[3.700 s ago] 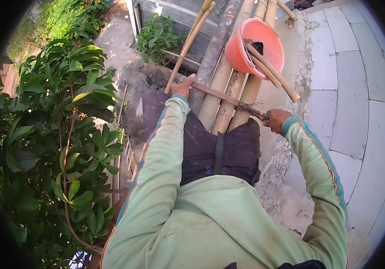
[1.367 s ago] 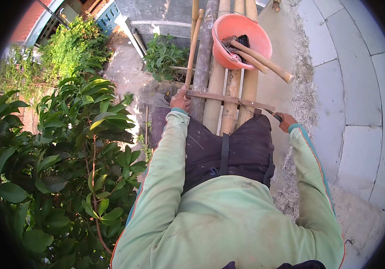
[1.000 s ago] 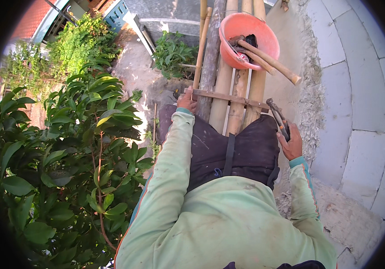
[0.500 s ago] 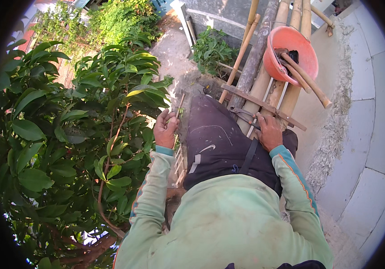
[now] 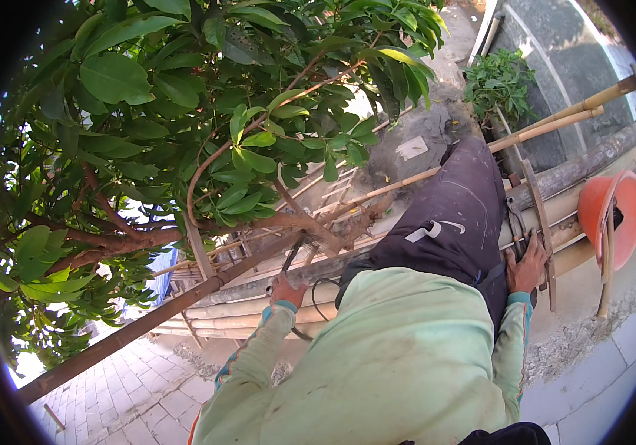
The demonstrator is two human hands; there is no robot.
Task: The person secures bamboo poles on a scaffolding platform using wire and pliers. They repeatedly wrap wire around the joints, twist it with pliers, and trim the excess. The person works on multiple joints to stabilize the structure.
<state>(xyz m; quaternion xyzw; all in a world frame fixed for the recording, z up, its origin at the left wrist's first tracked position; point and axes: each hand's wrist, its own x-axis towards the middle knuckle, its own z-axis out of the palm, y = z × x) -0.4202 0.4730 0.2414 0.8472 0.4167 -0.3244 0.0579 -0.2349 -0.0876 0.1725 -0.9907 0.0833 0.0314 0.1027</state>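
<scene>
My right hand point(image 5: 527, 267) rests on the bamboo scaffold to my right, its fingers closed around the handles of dark metal pincers point(image 5: 515, 220). A flat wooden strip point(image 5: 540, 215) lies across the poles right beside it. To my left, my left hand point(image 5: 288, 291) is lowered next to a brown diagonal pole point(image 5: 222, 278), the thumb apart from the fingers. A dark strip of tie material point(image 5: 293, 252) hangs from the pole at its fingertips; whether they touch is unclear.
An orange-red bucket point(image 5: 598, 211) with a wooden-handled tool point(image 5: 606, 263) sits on the poles at right. Leafy branches point(image 5: 236, 148) crowd the left. Bamboo poles point(image 5: 210, 315) run beneath me beside a wall top point(image 5: 570, 348). Ground lies far below.
My view and body have turned left, so the bucket and poles now appear farther right. My left hand has come down toward the diagonal pole. The right hand remains by the pincers.
</scene>
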